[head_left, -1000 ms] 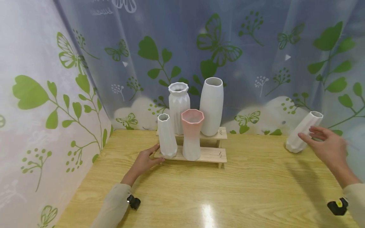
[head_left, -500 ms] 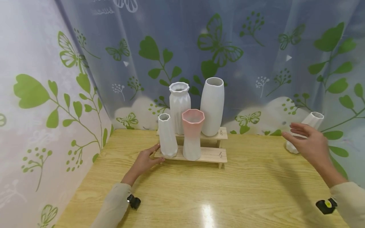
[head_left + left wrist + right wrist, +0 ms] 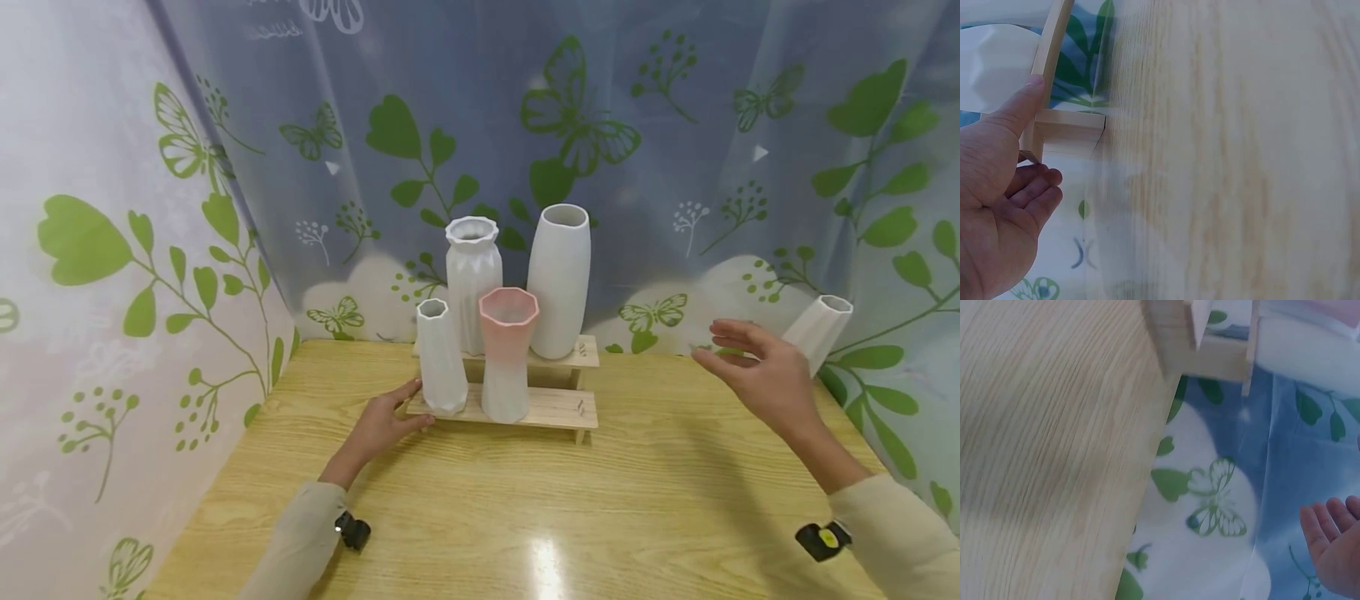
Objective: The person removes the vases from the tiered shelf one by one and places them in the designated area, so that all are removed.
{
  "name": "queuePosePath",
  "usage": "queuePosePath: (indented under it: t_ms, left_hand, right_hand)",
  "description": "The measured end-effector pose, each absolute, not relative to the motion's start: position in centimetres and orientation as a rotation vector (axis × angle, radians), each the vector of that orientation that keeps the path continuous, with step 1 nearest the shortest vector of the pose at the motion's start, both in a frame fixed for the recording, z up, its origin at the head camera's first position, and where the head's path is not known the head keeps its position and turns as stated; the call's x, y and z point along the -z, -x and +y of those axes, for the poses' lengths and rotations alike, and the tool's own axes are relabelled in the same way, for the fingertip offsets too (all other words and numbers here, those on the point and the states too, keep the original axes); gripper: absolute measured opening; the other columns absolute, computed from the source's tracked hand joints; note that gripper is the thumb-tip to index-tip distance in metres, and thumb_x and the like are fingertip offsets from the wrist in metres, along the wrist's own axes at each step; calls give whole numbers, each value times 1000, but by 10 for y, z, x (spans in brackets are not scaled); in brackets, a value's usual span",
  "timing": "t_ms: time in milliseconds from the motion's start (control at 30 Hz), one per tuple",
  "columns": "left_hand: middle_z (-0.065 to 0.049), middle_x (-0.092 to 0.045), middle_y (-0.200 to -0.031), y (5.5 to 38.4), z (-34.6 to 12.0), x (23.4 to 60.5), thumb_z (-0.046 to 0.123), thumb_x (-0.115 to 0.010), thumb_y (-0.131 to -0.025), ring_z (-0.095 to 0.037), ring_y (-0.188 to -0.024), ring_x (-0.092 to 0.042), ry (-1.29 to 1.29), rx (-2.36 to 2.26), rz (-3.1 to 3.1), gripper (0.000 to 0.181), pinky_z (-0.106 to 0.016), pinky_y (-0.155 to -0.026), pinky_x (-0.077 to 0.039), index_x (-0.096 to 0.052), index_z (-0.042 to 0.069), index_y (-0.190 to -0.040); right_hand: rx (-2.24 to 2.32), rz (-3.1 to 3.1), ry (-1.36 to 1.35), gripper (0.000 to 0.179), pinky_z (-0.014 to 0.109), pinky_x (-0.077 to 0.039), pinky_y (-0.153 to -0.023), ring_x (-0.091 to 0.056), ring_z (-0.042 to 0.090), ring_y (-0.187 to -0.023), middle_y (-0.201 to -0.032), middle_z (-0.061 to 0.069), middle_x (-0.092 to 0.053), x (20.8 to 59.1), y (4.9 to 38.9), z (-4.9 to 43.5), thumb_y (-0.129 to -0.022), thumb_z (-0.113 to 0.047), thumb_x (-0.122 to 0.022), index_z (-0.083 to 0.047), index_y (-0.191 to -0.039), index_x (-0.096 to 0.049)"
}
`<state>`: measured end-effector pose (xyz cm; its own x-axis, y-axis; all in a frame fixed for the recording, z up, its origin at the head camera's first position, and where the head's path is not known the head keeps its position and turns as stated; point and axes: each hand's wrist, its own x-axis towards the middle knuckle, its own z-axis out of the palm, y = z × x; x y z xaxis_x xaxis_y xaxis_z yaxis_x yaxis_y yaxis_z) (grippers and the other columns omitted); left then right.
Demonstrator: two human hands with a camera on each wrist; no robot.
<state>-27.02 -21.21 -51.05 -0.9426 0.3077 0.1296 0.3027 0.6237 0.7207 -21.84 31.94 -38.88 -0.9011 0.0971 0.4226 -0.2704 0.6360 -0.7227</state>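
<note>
A two-step wooden stand (image 3: 557, 407) bears several vases. My left hand (image 3: 378, 429) grips the left end of its lower step; in the left wrist view the thumb lies on the board's edge and the fingers curl beside its end. A slim white vase (image 3: 441, 358) and a pink-rimmed vase (image 3: 506, 358) occupy the lower step. Behind them, on the upper step, are a white vase with a scalloped rim (image 3: 474, 287) and a tall smooth white vase (image 3: 561, 283). Raised over the table, my right hand (image 3: 768, 383) holds nothing, fingers loosely bent. It partly hides another slim white vase (image 3: 819, 333).
The wood-grain table (image 3: 480, 500) reaches to a blue curtain (image 3: 465, 67) printed with green leaves and butterflies. A pale printed curtain (image 3: 97, 333) borders it on the left. The stand's upper step ends close to the back curtain.
My right hand has moved left, away from the slim white vase at the right, toward the stand. My left hand and the vases have stayed in place.
</note>
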Motion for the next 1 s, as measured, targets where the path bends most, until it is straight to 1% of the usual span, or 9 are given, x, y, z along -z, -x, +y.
queuePosePath:
  t_ms: [133, 200, 233, 333, 433, 600, 767, 867, 1000]
  left_hand:
    - [-16, -42, -157, 270, -213, 511, 36, -80, -90, -40, -141, -46, -524, -1255, 2822, 79, -55, -113, -45, -46, 4, -154]
    - [-16, -42, -157, 270, -213, 511, 36, -80, -90, -40, -141, -46, -523, -1255, 2823, 79, -54, -113, -45, -46, 4, -154]
    - [-16, -42, -158, 270, -213, 511, 36, -79, -90, -40, -141, -46, -525, -1252, 2825, 79, -54, -113, -45, -45, 4, -154]
    - [-17, -42, -157, 271, -213, 511, 35, -79, -91, -39, -142, -45, -531, -1253, 2826, 78, -54, -113, -45, -45, 3, -153]
    - [-17, -42, -157, 271, -213, 511, 32, -80, -91, -38, -142, -44, -535, -1258, 2823, 77, -52, -114, -45, -46, 2, -153]
    - [-17, -43, -157, 272, -212, 512, 30, -80, -90, -37, -143, -44, -536, -1263, 2818, 76, -52, -114, -45, -46, 2, -153]
    - [-16, -43, -157, 273, -212, 513, 32, -80, -90, -38, -142, -45, -527, -1259, 2815, 77, -52, -113, -45, -45, 3, -153]
    - [-16, -42, -157, 272, -212, 513, 31, -80, -91, -37, -142, -45, -522, -1263, 2815, 77, -51, -114, -45, -45, 3, -153]
    - [-16, -43, -157, 272, -212, 512, 31, -80, -91, -36, -143, -45, -527, -1264, 2820, 76, -51, -114, -45, -46, 3, -153]
  right_hand:
    - [-1195, -2426, -189, 50, 2, -51, -77, -60, -16, -99, -118, -20, -65, 387, 215, 302, -90, -30, -82, -12, -135, -67]
    - [-1216, -2416, -219, 50, 3, -52, -78, -61, -15, -100, -121, -12, -68, 387, 215, 293, -90, -29, -82, -12, -135, -67]
    - [-1225, -2414, -234, 50, 3, -52, -79, -61, -15, -101, -124, -5, -68, 386, 215, 289, -90, -28, -82, -12, -135, -67]
    - [-1249, -2408, -284, 51, 5, -53, -81, -60, -14, -102, -128, 10, -68, 387, 216, 277, -90, -25, -82, -10, -136, -66]
    - [-1258, -2422, -333, 53, 6, -53, -82, -59, -15, -103, -130, 17, -67, 389, 217, 266, -92, -25, -81, -9, -139, -64]
    - [-1312, -2428, -392, 53, 8, -54, -86, -61, -10, -107, -131, 14, -67, 393, 220, 248, -92, -26, -80, -10, -140, -63]
    - [-1384, -2411, -424, 52, 16, -57, -90, -67, 13, -114, -133, 11, -67, 394, 225, 226, -91, -25, -81, -11, -138, -64]
    - [-1428, -2403, -432, 52, 24, -60, -91, -67, 25, -115, -132, 10, -67, 393, 227, 212, -89, -26, -83, -11, -136, -65]
    - [-1491, -2400, -449, 53, 38, -60, -94, -67, 27, -117, -132, 10, -67, 394, 230, 195, -88, -26, -84, -11, -136, -65]
